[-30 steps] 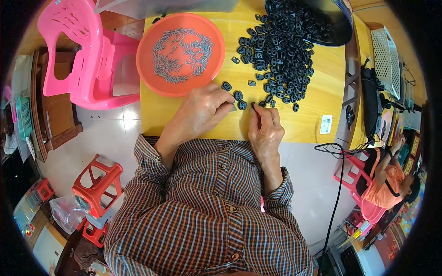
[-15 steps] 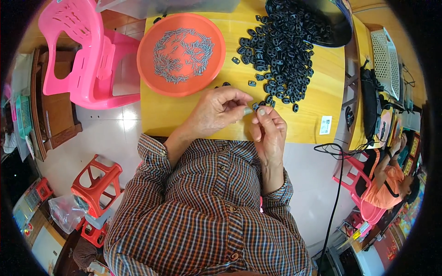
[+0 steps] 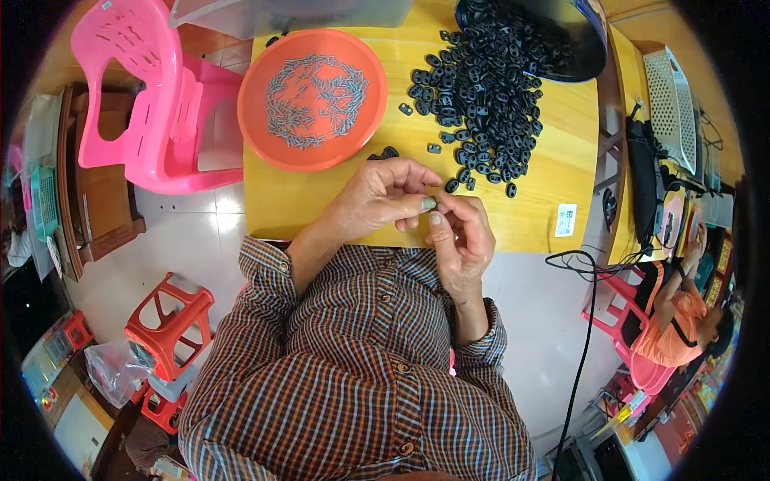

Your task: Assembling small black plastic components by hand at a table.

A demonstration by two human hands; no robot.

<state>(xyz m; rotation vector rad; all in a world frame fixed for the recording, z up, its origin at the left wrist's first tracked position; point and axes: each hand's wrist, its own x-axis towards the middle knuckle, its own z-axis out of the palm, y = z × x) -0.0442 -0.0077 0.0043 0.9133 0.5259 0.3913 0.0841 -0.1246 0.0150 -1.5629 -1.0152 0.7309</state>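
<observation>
My left hand [image 3: 383, 199] and my right hand [image 3: 463, 240] meet above the table's near edge, both closed in a pinch. At their fingertips is a small black two-holed piece [image 3: 434, 203], like a cord lock, mostly covered. My right fingers grip it, and my left thumb tip presses close against it. Whatever else my left pinch holds is hidden. Just beyond my hands lies a heap of similar black two-holed pieces [image 3: 489, 104]. To its left, an orange-red bowl [image 3: 374, 120] holds many thin grey metal pieces [image 3: 309, 132], like little springs or pins.
The yellow wooden table [image 3: 553, 176] bears a white label [image 3: 566, 220]. A dark container [image 3: 589, 68] lies tipped behind the heap. A pink chair [image 3: 152, 120] stands left, a red stool [image 3: 168, 325] lower left. A black cable [image 3: 589, 321] hangs at right; another person [image 3: 674, 321] sits beyond.
My right hand has come left and slightly down, bringing the black piece from near the loose ones to my left fingertips. My left hand has stayed almost in place.
</observation>
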